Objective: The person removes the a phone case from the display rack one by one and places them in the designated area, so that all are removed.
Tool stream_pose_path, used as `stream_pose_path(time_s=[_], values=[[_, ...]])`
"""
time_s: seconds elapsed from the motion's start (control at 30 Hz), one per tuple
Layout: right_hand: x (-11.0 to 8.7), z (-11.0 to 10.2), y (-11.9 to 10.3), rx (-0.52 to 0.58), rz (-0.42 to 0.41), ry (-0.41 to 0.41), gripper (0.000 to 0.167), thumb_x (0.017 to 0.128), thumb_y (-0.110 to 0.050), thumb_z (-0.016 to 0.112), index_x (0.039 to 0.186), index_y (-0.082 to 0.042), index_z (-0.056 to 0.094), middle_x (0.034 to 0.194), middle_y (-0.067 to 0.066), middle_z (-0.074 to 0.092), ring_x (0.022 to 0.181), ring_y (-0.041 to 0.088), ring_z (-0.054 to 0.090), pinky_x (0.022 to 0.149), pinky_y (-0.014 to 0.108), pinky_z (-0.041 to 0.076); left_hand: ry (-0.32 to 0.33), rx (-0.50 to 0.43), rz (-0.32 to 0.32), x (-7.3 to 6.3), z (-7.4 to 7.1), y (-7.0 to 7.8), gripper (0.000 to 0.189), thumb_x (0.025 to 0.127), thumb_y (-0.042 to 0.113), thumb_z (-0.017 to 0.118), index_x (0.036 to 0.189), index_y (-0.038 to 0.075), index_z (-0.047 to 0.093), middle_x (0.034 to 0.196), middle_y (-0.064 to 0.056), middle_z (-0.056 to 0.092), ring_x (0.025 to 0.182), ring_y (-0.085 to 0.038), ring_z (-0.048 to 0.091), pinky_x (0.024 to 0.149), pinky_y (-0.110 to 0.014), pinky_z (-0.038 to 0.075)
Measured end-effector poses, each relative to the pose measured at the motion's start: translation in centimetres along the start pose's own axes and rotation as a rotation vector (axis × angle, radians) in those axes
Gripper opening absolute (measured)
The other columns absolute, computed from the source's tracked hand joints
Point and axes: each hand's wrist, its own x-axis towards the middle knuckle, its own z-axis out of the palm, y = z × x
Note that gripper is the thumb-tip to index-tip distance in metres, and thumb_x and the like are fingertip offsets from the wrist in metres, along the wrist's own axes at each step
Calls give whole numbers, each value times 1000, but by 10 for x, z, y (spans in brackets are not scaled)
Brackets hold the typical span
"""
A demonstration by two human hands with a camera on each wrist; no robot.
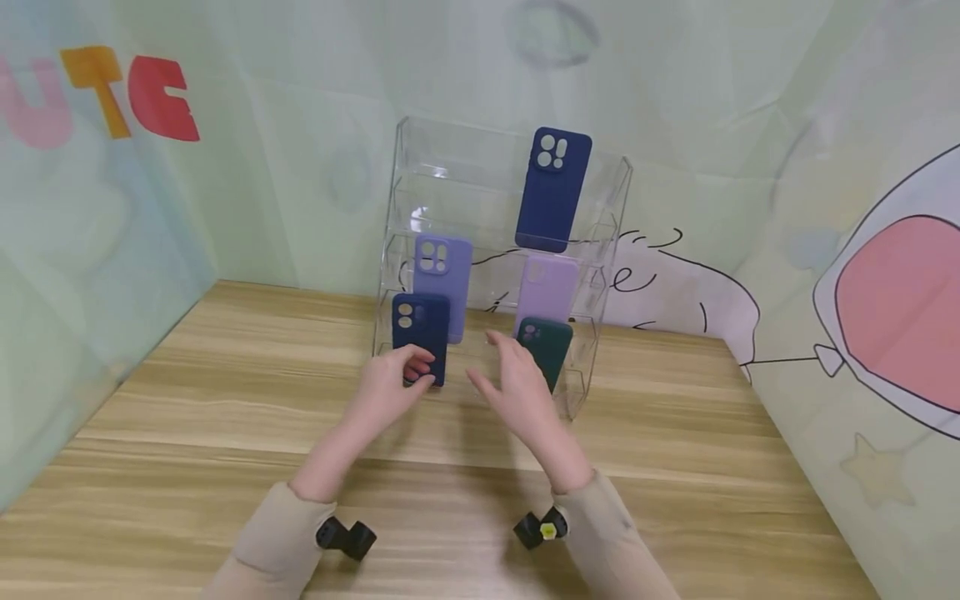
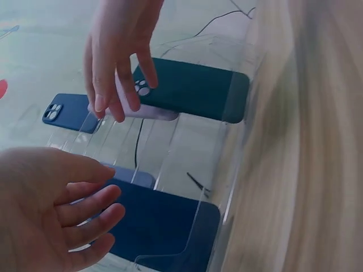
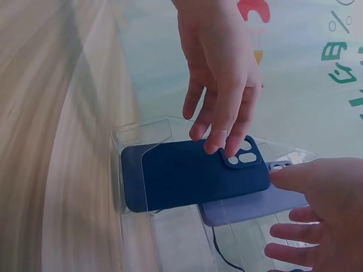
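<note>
A clear tiered rack (image 1: 480, 208) holds several phone cases. At its lower left stands a navy phone case (image 1: 422, 321), with a periwinkle phone case (image 1: 442, 275) behind it. On the right are a dark green phone case (image 1: 551, 350), a lilac phone case (image 1: 549, 287) behind it, and a taller navy phone case (image 1: 555, 192) on the top tier. My left hand (image 1: 390, 387) hovers before the lower navy case, fingers loosely bent around nothing. Close to the green case, my right hand (image 1: 521, 387) has its fingers spread and holds nothing.
The rack stands on a wood-grain table (image 1: 225, 425) near its back edge. Behind it hangs a printed cloth backdrop (image 1: 300, 167). A small black camera mount is strapped at each wrist, the left mount (image 1: 345, 537) and the right mount (image 1: 540, 527).
</note>
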Motion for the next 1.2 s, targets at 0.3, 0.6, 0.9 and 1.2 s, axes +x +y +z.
stream_pose_path(time_s=[0.3, 0.6, 0.9, 1.2], values=[[21, 7, -7, 227, -10, 2, 52, 95, -21, 66, 139, -1, 48, 128, 15, 60, 115, 31, 58, 96, 48, 52, -57, -153, -40, 10, -26, -15, 25, 86, -1, 69, 110, -7, 64, 98, -21, 70, 87, -31, 67, 77, -40, 57], [45, 10, -12, 523, 60, -45, 49, 95, -19, 65, 139, -3, 49, 125, 16, 61, 109, 27, 61, 92, 40, 55, -95, -313, -85, 17, -46, -36, 38, 88, 3, 71, 123, -6, 60, 109, -24, 67, 93, -22, 65, 77, -21, 54], [62, 21, -11, 580, 100, 41, 39, 93, -13, 67, 130, -3, 58, 116, 15, 64, 103, 28, 62, 91, 38, 55, 13, -555, -213, 18, -53, -50, 49, 91, 7, 68, 134, -7, 51, 107, -5, 67, 89, 3, 60, 82, -12, 51], [70, 29, -9, 574, 121, 120, 32, 90, -10, 69, 121, 0, 64, 110, 18, 68, 99, 31, 65, 88, 38, 57, 42, -728, -362, 19, -58, -62, 58, 94, 11, 65, 144, -5, 40, 98, 19, 60, 89, 5, 62, 82, -15, 54]])
